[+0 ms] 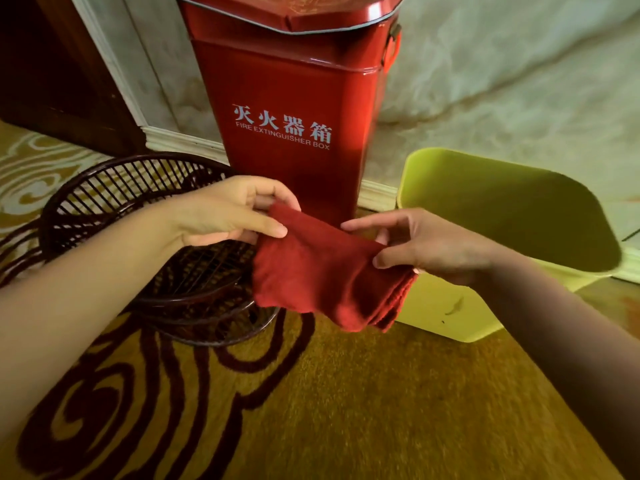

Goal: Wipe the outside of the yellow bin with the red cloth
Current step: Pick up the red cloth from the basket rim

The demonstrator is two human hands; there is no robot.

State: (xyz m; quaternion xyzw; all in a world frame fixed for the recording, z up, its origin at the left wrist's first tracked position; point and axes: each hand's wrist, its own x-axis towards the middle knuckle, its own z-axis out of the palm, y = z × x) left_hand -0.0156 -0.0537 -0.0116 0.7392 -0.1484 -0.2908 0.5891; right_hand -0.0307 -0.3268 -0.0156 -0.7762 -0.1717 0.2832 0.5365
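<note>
The red cloth (pixel 325 271) is hanging folded in the air between my two hands, in front of the red fire extinguisher box (pixel 287 109) and above the patterned carpet (pixel 311 410). I am pinching its upper left corner with my left hand (pixel 225 213), thumb and fingers closed together on the fabric. My right hand (pixel 426 244) is gripping the cloth's upper right edge, thumb pressing down on top and the other fingers curling beneath, so the layered folds are drooping below it. The yellow bin (pixel 450 317) is standing on the carpet just behind and to the right of the cloth, its open mouth facing up and a dark smudge showing on its near wall; the cloth is not touching it as far as I can tell. A dark wicker basket (pixel 138 209) is sitting on the floor under my left forearm, beside the box.
</note>
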